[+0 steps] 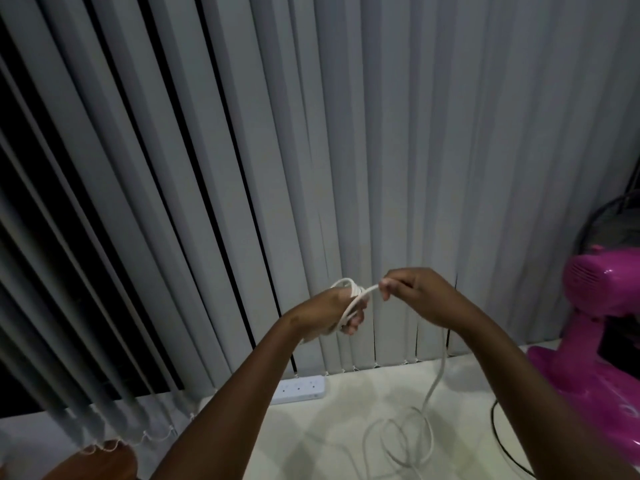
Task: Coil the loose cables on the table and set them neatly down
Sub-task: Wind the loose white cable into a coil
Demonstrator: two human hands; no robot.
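Observation:
A white cable point(437, 382) runs from my raised hands down to loose loops lying on the pale floor point(346, 427) below. My left hand point(334, 315) holds several turns of the cable wound around its palm and fingers. My right hand point(412, 292) is level with it, just to the right, and pinches the cable between thumb and fingertips. A short taut stretch of cable joins the two hands. From my right hand the rest hangs down behind my wrist.
Grey vertical blinds point(311, 150) fill the view ahead. A white power strip point(301, 389) lies at their foot. A bright pink fan point(599, 323) stands at the right, with a black cord point(498, 441) on the floor. A brown wooden edge point(100, 462) shows at bottom left.

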